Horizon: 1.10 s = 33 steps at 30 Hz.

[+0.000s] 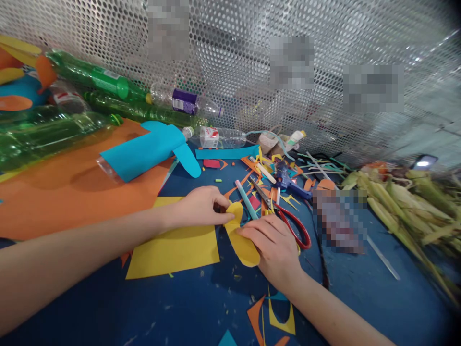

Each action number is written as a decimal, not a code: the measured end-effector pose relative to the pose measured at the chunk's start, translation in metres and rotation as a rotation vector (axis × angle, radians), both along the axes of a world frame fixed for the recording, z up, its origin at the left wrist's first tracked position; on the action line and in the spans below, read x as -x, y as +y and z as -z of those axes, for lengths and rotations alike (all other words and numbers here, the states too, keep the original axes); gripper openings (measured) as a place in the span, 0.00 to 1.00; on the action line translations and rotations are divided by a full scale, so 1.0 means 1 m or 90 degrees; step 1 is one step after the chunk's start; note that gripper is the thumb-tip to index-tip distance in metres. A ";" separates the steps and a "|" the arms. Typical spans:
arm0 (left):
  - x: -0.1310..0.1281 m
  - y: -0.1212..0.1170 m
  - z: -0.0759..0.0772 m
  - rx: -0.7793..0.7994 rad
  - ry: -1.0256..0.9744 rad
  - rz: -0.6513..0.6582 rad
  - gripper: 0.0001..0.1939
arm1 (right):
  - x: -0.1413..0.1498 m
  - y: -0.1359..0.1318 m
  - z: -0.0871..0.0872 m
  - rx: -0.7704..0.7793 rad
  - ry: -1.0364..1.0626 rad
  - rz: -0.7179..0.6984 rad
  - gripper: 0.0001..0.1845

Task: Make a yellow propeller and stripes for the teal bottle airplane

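Observation:
Between my two hands is a yellow paper cutout with rounded ends. The thumb and fingers of my left hand pinch its upper, smaller end. My right hand grips the longer part along its right edge, the thumb hidden. Under my left wrist lies a yellow paper sheet. Just beyond my right hand are red-handled scissors, a light blue stick and a blue glue gun. A bottle wrapped in blue paper rests on an orange sheet, with blue rounded pieces attached.
Green plastic bottles and clear ones lie along a perforated metal wall. Paper scraps are scattered over the blue table. Corn husks and a lit phone are at the right.

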<state>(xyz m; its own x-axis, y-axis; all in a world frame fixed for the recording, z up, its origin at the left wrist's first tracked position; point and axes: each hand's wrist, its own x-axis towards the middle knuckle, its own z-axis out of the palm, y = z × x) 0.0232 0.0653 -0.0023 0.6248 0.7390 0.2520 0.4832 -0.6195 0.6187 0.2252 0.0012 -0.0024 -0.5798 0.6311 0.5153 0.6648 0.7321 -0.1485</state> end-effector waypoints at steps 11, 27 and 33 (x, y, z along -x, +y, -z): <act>0.000 0.000 0.000 -0.003 -0.005 0.001 0.17 | 0.000 0.002 -0.002 0.011 -0.035 -0.003 0.10; 0.001 -0.002 0.003 0.017 -0.002 0.029 0.07 | -0.002 -0.001 -0.003 -0.007 -0.029 0.003 0.11; 0.001 -0.001 0.004 0.018 0.005 0.036 0.04 | -0.004 -0.001 -0.004 -0.024 -0.015 0.002 0.11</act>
<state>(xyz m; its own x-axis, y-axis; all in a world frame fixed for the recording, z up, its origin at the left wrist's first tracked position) 0.0218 0.0641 -0.0059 0.6673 0.7097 0.2260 0.4531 -0.6276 0.6330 0.2289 0.0001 0.0019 -0.5901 0.6131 0.5253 0.6698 0.7350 -0.1055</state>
